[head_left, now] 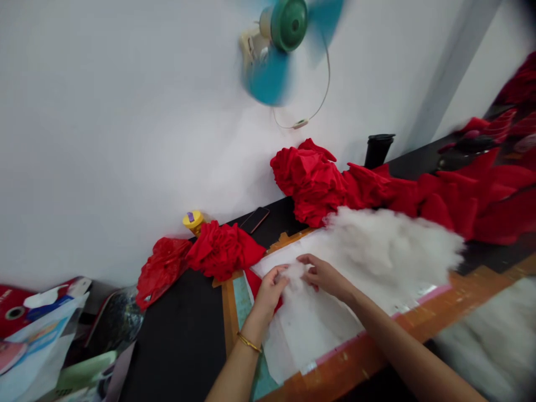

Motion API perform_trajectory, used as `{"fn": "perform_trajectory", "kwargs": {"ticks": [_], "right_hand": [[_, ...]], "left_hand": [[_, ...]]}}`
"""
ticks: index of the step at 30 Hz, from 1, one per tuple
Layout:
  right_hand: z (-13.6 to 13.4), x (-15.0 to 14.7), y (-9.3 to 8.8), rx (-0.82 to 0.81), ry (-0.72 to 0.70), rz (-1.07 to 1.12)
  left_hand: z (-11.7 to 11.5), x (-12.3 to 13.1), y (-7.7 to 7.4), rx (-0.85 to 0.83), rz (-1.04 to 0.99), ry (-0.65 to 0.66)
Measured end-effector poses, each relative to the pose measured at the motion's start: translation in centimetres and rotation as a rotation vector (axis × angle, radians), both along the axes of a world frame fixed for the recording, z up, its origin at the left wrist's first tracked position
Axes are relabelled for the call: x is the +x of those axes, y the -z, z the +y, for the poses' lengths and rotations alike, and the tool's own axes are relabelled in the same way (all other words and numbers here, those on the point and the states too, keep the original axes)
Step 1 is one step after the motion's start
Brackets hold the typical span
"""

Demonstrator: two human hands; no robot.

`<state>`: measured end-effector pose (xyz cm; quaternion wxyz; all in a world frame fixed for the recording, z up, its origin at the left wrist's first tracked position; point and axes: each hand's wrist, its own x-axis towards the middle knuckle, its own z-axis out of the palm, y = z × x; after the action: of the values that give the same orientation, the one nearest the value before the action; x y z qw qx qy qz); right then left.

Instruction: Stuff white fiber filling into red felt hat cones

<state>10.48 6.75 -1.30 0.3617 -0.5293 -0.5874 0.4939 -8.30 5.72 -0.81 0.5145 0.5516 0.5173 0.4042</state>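
Between my hands is a small tuft of white fibre stuffing. My left hand, with a gold bangle on the wrist, has thumb and fingers closed on the left side of the tuft. On the other side, my right hand pinches the same fluff with curled fingers. A piece of red fabric lies under and beside my left hand, partly covered by it. Both hands are over a white sheet on the table. Just right of them rests a large heap of white stuffing.
Red fabric piles line the back, with a smaller bunch at left. A phone, a yellow-lidded container and a black cup stand near the wall. A blue fan spins above. More stuffing is at lower right.
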Motion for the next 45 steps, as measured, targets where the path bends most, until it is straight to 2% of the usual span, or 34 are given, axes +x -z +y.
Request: {"fn": "perform_trajectory", "kwargs": {"ticks": [3, 6, 8, 11, 14, 16, 18, 21, 23, 25, 28, 31, 34, 38, 41, 45], "right_hand": [[0.4, -0.8, 0.1, -0.001, -0.001, 0.027], [0.7, -0.2, 0.2, 0.025, 0.085, -0.005], [0.9, 0.3, 0.1, 0.042, 0.131, -0.035], [0.9, 0.9, -0.2, 0.077, 0.146, -0.091], [0.3, 1.3, -0.4, 0.141, 0.156, -0.143], [-0.3, 1.4, -0.3, 0.215, 0.108, -0.169], [-1.0, 1.2, 0.2, 0.277, -0.012, -0.201], [-1.4, -0.3, 1.0, 0.294, -0.126, -0.264], [-1.1, -1.4, 1.5, 0.279, -0.116, -0.283], [-0.7, -1.9, 1.7, 0.261, -0.1, -0.266], [0.0, -0.4, 1.5, 0.228, -0.04, -0.231], [0.4, 1.8, 0.9, 0.216, 0.018, -0.213], [0.6, 2.2, 0.4, 0.209, 0.008, -0.13], [0.7, -0.4, 0.5, 0.144, -0.075, 0.004], [0.3, -1.8, 0.8, 0.106, -0.066, 0.02], [-0.4, -1.0, 0.9, 0.102, 0.02, 0.021]], "left_hand": [[0.3, -0.1, 0.6, -0.026, -0.026, -0.043], [1.1, -1.1, 1.1, 0.005, -0.014, -0.137], [1.6, -1.9, 1.1, 0.027, 0.016, -0.147], [1.9, -2.6, 0.4, 0.074, 0.09, -0.115], [1.1, -3.2, -1.0, 0.159, 0.175, -0.132], [-0.1, -3.6, -1.9, 0.213, 0.256, -0.126], [-1.5, -3.6, -2.2, 0.262, 0.379, -0.06], [-2.7, -2.3, -1.5, 0.3, 0.49, 0.078], [-2.4, -1.3, -0.6, 0.278, 0.46, 0.094], [-1.4, -0.7, 0.1, 0.243, 0.423, 0.041], [0.3, -1.3, 0.2, 0.208, 0.354, -0.049], [1.3, -2.3, -0.1, 0.17, 0.231, -0.08], [1.3, -2.1, -0.2, 0.138, 0.115, -0.044], [0.7, -0.6, 0.1, 0.125, 0.02, 0.023], [0.3, -0.5, 0.3, 0.109, 0.001, 0.002], [0.0, -1.4, 0.4, 0.07, 0.012, -0.062]]}}
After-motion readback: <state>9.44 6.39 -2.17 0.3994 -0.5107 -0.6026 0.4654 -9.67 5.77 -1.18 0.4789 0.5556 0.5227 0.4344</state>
